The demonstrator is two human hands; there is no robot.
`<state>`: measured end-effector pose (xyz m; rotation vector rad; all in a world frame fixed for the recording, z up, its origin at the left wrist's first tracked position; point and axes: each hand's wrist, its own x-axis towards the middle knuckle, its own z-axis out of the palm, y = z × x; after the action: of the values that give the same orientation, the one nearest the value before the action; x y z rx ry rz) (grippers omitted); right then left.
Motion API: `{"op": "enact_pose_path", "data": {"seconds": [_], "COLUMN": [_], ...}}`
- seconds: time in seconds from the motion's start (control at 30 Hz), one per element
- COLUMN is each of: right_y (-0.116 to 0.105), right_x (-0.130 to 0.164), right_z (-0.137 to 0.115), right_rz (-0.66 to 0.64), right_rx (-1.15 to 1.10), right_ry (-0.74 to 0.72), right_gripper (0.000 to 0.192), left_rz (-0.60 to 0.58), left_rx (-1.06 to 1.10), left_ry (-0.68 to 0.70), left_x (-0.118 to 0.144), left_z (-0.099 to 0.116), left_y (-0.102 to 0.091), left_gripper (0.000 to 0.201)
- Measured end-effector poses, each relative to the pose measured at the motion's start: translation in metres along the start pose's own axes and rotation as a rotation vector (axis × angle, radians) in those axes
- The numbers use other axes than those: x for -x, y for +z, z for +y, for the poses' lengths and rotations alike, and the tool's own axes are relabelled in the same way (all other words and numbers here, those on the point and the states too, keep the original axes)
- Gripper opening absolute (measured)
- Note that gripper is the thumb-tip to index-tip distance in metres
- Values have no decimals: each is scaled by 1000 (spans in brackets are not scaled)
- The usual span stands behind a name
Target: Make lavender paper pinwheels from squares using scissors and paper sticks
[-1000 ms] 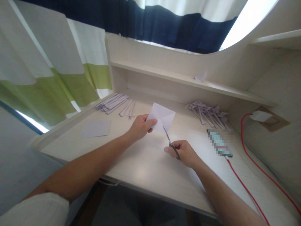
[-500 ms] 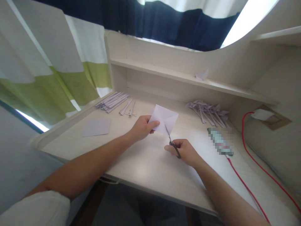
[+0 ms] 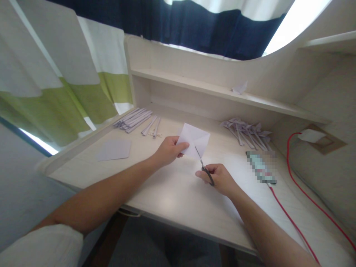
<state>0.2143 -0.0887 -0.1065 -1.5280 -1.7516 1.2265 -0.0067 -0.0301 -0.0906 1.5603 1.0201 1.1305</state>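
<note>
Cannot read any text, label, brand, number or sign here. Cannot make out any writing on the heavily pixelated phone screen [image 3: 260, 167] either.

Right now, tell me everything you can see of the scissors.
The scissors have dark, plastic-looking handles and slim, silvery, metal-looking blades. The right hand holds them by the handles, which its fingers partly hide. They point away from the person and slightly left, above the desk. The blades look nearly closed and overlap the creased white paper square from its near edge, tips around its middle. Whether they are biting into it is too fine to tell.
</note>
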Motion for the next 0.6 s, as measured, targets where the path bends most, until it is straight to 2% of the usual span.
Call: {"op": "enact_pose_path", "data": {"seconds": [0.6], "right_y": [0], "right_x": [0], "right_z": [1], "right_rz": [-26], "right_rx": [2], "right_ry": [-18], "right_gripper": [44], "left_rz": [-42], "left_rx": [-64], "left_ry": [-18], "left_x": [2], "left_z": [1], "left_y": [0], "left_gripper": [25]}}
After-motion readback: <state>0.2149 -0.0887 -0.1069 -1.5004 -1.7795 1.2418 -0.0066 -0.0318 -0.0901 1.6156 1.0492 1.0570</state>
